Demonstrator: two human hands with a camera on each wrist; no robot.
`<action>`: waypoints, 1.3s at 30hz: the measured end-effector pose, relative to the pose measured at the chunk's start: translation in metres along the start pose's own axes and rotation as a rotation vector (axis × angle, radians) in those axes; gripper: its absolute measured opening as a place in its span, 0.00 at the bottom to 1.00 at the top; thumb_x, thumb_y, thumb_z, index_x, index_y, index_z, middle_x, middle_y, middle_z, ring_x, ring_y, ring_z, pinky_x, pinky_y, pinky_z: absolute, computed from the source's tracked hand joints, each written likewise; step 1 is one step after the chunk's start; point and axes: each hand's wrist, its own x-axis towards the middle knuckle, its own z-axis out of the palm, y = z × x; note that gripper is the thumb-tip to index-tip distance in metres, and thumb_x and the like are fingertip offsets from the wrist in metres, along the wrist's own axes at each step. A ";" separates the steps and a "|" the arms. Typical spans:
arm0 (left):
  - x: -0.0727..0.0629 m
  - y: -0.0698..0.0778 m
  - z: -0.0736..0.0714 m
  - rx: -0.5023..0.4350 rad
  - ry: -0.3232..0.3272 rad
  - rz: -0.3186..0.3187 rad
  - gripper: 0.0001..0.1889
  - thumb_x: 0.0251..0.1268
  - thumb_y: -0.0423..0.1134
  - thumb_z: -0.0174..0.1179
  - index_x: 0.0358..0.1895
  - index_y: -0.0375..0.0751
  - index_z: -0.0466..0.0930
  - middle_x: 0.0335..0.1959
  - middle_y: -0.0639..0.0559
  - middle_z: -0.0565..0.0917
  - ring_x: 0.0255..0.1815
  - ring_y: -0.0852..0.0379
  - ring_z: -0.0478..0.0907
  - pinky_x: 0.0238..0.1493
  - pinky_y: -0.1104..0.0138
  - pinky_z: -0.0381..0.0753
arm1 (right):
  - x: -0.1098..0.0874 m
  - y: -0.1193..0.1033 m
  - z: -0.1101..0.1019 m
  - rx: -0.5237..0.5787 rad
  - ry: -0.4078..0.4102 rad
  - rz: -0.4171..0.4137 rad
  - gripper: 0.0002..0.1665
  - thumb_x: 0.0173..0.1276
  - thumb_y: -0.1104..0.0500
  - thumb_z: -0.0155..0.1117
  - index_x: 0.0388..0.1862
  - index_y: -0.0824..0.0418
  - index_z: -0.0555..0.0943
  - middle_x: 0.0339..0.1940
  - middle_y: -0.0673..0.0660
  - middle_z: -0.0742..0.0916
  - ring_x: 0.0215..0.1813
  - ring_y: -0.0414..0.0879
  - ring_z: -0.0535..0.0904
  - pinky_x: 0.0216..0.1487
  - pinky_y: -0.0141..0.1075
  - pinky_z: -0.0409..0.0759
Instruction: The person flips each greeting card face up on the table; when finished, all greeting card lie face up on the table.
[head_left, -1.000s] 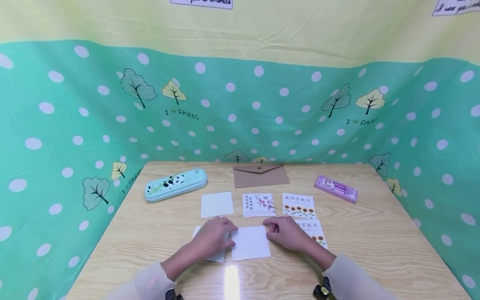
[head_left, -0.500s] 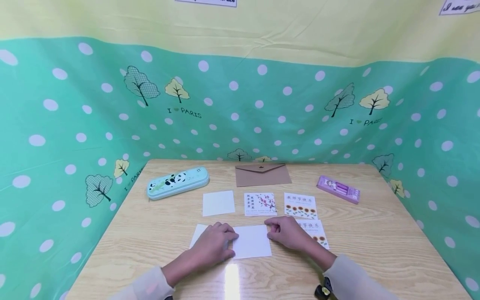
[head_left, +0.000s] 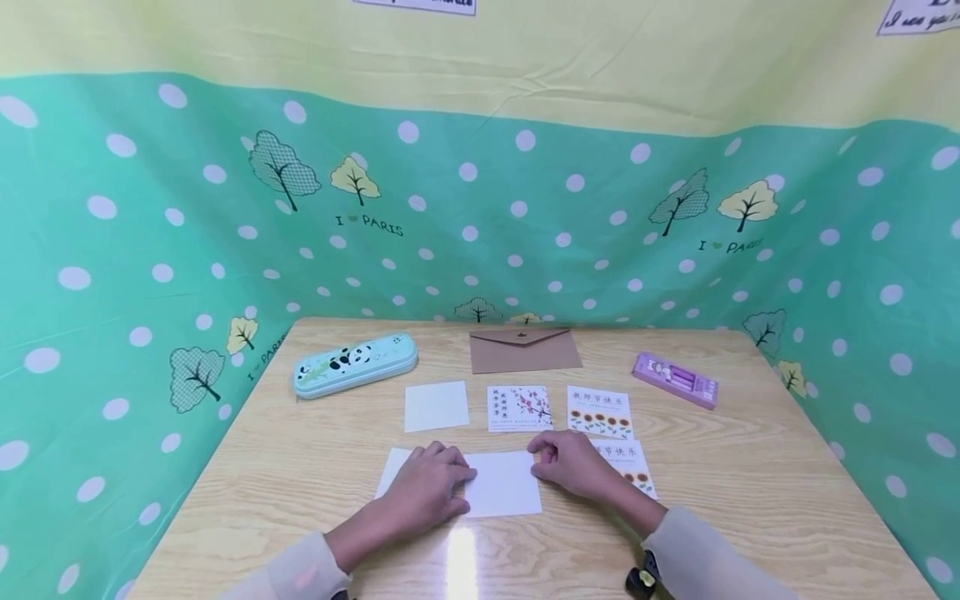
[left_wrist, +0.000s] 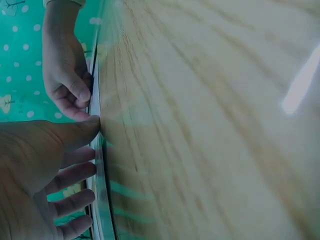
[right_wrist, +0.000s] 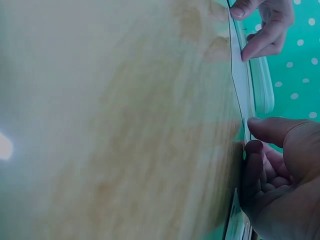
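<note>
Left sleeve [head_left: 295, 572], off-white (one faint pink patch); right sleeve [head_left: 708, 557], off-white. Right wrist device [head_left: 641, 581], black, small yellow detail; left wrist device [head_left: 341, 595], dark, barely visible.

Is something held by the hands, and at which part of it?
Front row, middle white card: left hand at its left edge, right hand at its right edge; whether either grips it cannot be told.

My head camera looks down toward twelve o'clock over the table [head_left: 315, 458], while my wrist cameras skim its top low and close, sharing my left hand [head_left: 426, 487] and right hand [head_left: 573, 467].
</note>
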 end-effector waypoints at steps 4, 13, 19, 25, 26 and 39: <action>0.001 0.000 0.001 0.020 -0.002 0.009 0.22 0.54 0.51 0.74 0.52 0.50 0.89 0.47 0.58 0.86 0.50 0.56 0.77 0.50 0.58 0.76 | 0.001 -0.002 -0.002 0.014 -0.021 0.058 0.13 0.59 0.60 0.76 0.43 0.56 0.85 0.26 0.45 0.81 0.27 0.37 0.74 0.31 0.28 0.73; 0.002 0.000 0.001 0.020 -0.006 0.006 0.22 0.52 0.52 0.75 0.51 0.50 0.89 0.46 0.58 0.86 0.49 0.56 0.78 0.48 0.60 0.75 | 0.006 -0.003 -0.005 0.149 -0.035 0.154 0.12 0.58 0.63 0.76 0.40 0.57 0.83 0.32 0.50 0.84 0.35 0.42 0.78 0.37 0.32 0.76; 0.000 -0.001 0.004 -0.017 -0.020 -0.018 0.25 0.53 0.52 0.75 0.55 0.49 0.87 0.50 0.57 0.85 0.51 0.56 0.77 0.51 0.59 0.76 | 0.004 0.000 -0.005 0.155 -0.055 0.071 0.15 0.61 0.64 0.72 0.48 0.60 0.85 0.34 0.49 0.85 0.35 0.40 0.79 0.37 0.29 0.78; 0.002 -0.001 0.004 -0.004 -0.009 -0.034 0.32 0.52 0.54 0.75 0.60 0.44 0.84 0.54 0.53 0.83 0.54 0.53 0.77 0.54 0.57 0.77 | 0.000 0.003 -0.009 0.154 -0.058 -0.012 0.17 0.64 0.64 0.70 0.53 0.60 0.86 0.35 0.48 0.84 0.34 0.37 0.77 0.36 0.27 0.77; 0.003 -0.001 0.004 -0.002 -0.003 -0.042 0.33 0.51 0.54 0.76 0.61 0.44 0.83 0.54 0.52 0.83 0.54 0.52 0.77 0.54 0.56 0.77 | -0.001 0.003 -0.010 0.159 -0.059 -0.018 0.17 0.65 0.64 0.70 0.53 0.60 0.86 0.35 0.48 0.85 0.34 0.37 0.77 0.36 0.27 0.78; 0.016 -0.002 -0.002 -0.040 0.051 -0.095 0.26 0.60 0.53 0.71 0.56 0.40 0.85 0.49 0.49 0.87 0.51 0.49 0.81 0.55 0.53 0.79 | -0.013 0.007 -0.024 0.233 -0.041 -0.042 0.14 0.69 0.62 0.67 0.53 0.55 0.84 0.35 0.50 0.85 0.33 0.39 0.79 0.33 0.30 0.80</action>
